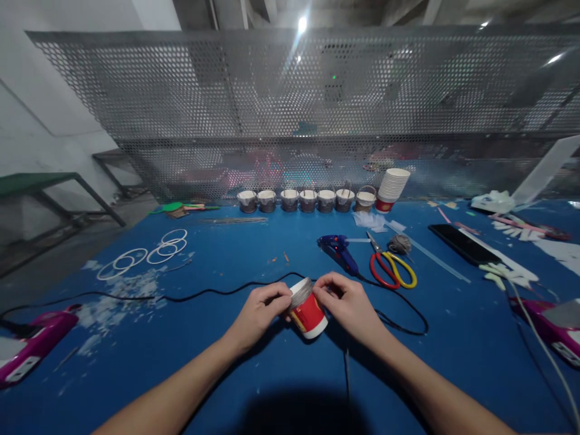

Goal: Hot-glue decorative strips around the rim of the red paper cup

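Tilted between my hands is a red and white paper cup (309, 314), its upper part wrapped in grey yarn (301, 293). My left hand (265, 308) grips the cup at its left side near the rim, fingers partly hidden behind it. Thumb and fingertips of my right hand (347, 302) are pinched together against the wrapped band on the right; what lies between them is too small to make out. A grey strand (347, 368) hangs below that hand. Beyond are a blue glue gun (339, 251), scissors (392, 266) with red and yellow handles, and a grey yarn ball (399, 244).
Several grey-wrapped cups (308, 201) line the back edge beside a stack of paper cups (392, 188). A black cable (217, 292) crosses the blue table. White rings (167, 246) and scraps lie left; a phone (462, 243) lies right. Magenta devices (40, 344) flank both sides.
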`<state>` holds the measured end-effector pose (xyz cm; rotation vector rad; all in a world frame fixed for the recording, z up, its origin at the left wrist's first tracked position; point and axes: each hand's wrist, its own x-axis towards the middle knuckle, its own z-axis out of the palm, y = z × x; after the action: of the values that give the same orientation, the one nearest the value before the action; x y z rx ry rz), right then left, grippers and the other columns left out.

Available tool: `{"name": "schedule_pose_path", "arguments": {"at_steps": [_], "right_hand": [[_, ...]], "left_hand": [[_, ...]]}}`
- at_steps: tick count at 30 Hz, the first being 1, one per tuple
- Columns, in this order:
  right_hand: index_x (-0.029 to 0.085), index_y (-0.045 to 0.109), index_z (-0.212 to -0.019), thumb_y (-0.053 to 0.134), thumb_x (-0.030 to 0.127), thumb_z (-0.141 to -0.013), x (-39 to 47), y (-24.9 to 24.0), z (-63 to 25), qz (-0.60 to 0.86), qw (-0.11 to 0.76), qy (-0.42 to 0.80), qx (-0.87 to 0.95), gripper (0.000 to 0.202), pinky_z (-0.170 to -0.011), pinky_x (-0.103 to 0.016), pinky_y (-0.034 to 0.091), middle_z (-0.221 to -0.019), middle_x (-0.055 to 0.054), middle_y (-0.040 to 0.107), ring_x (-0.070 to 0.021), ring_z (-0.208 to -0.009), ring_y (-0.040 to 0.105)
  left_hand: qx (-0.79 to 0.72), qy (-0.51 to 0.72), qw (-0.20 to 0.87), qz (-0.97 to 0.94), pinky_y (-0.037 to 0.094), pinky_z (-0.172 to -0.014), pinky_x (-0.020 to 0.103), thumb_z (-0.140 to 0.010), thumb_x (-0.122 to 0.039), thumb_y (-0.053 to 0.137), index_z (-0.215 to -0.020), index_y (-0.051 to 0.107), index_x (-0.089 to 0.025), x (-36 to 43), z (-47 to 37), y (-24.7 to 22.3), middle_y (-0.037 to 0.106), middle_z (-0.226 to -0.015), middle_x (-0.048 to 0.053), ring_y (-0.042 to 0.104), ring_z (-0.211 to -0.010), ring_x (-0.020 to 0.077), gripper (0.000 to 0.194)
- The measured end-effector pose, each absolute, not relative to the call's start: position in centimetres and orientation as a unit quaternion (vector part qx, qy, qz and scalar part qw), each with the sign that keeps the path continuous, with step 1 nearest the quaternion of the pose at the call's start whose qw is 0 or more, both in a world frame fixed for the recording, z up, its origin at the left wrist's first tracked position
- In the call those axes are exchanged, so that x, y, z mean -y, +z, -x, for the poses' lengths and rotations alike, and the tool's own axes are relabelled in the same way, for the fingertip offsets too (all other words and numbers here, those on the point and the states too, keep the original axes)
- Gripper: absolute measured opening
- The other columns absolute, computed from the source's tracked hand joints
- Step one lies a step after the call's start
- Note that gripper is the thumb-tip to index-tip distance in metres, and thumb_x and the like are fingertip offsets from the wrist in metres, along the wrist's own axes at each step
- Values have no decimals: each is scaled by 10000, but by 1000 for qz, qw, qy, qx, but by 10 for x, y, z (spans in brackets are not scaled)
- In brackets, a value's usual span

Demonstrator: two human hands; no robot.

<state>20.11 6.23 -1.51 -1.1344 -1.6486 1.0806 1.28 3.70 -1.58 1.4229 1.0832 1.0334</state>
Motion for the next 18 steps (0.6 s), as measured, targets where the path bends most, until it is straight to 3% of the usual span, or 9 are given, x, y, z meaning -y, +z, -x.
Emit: {"name": "schedule_pose_path", "arguments": {"at_steps": [8, 12, 15, 18], "right_hand": [[177, 669, -994, 591, 313, -724, -69, -15, -209, 390, 383, 504, 669, 313, -556, -251, 357, -900, -24, 587, -94, -570, 405], [180, 687, -926, 560, 272, -762, -68, -15, -212, 363, 369, 500, 694, 227, -582, -257, 377, -862, -24, 605, -109, -607, 450], [179, 675, -895, 551, 213, -788, -65, -15, -211, 362, 390, 436, 726, 167, -578, -249, 391, -879, -26, 615, -103, -602, 458], [190, 666, -923, 543, 164, -815, -62, -19, -209, 347, 407, 363, 763, 166, -603, -251, 419, -897, -35, 629, -121, -667, 526]], "left_hand": [[-380, 464, 578, -553, 417, -590, 275, -748, -245, 598, -606, 627, -140, -42, -7, -29, 570, -620, 9, 527, -578, 133, 179], [-368, 445, 576, -579, 465, -617, 280, -732, -241, 593, -600, 622, -136, -43, -9, -27, 600, -695, 32, 563, -631, 148, 171], [-429, 412, 573, -564, 496, -601, 288, -718, -200, 540, -694, 634, -138, -42, -13, -21, 618, -799, 26, 596, -572, 131, 115], [-479, 391, 542, -569, 493, -587, 280, -713, -172, 489, -775, 646, -145, -39, -17, -12, 619, -771, 8, 589, -516, 112, 171]]}}
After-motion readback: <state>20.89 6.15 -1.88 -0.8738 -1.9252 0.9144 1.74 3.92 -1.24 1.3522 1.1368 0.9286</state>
